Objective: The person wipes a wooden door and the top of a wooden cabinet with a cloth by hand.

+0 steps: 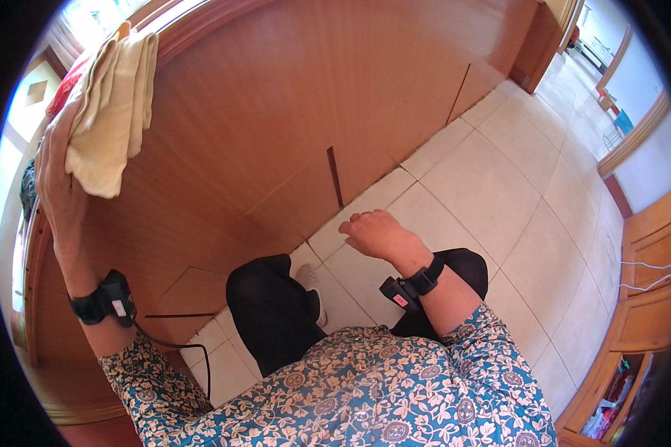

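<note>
My left hand (61, 151) is raised at the upper left, holding a folded cream cloth (109, 112). Loose folds of the cloth hang over the front of a brown wooden panel (257, 112), close to its top edge. Something red (70, 84) shows just behind the cloth; what it is cannot be told. My right hand (377, 234) hovers over my right knee with its fingers curled, and nothing shows in it. Its palm is turned away from view. Black straps with small devices circle both wrists, and a black cable (184, 345) runs from the left one.
Pale floor tiles (481, 184) run along the panel's foot towards a doorway at the upper right. A wooden cabinet (648, 313) with an open shelf of small items stands at the right, white cables (646, 265) in front of it. Beyond the doorway is a blue object (623, 122).
</note>
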`<action>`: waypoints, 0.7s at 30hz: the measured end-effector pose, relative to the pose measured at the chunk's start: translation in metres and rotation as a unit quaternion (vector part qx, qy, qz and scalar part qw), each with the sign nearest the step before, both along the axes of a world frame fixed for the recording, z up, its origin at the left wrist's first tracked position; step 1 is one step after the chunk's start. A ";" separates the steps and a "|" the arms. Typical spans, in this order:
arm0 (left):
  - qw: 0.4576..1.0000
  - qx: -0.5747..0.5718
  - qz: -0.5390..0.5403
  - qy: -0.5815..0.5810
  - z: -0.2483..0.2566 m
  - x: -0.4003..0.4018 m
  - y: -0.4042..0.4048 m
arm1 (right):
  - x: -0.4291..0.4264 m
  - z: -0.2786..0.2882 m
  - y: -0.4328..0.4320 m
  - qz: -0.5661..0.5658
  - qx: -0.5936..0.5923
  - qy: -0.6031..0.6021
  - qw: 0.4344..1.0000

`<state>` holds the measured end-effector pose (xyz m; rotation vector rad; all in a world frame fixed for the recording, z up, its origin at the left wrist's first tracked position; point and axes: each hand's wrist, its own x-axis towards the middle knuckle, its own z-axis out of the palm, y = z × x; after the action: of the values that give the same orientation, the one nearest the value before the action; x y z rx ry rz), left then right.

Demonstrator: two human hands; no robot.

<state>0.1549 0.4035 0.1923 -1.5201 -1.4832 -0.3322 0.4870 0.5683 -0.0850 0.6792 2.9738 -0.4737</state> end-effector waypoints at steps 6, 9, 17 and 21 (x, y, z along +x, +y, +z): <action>0.913 0.001 -0.063 -0.402 0.014 -0.011 -0.018 | 0.002 -0.011 0.002 0.007 0.007 0.008 1.000; 0.853 -0.004 -0.018 -0.521 0.037 -0.001 0.001 | 0.003 -0.009 0.002 0.001 0.008 -0.006 1.000; 0.963 -0.083 0.141 -0.215 0.031 0.024 0.034 | 0.003 0.002 -0.001 -0.004 0.004 0.008 1.000; 0.987 -0.035 0.151 -0.035 0.006 0.022 0.054 | 0.010 0.002 -0.001 -0.009 0.010 0.029 0.999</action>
<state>0.1766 0.4579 0.1988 -1.3222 -1.7687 -0.1562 0.4969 0.5669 -0.0828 0.7060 3.0339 -0.4729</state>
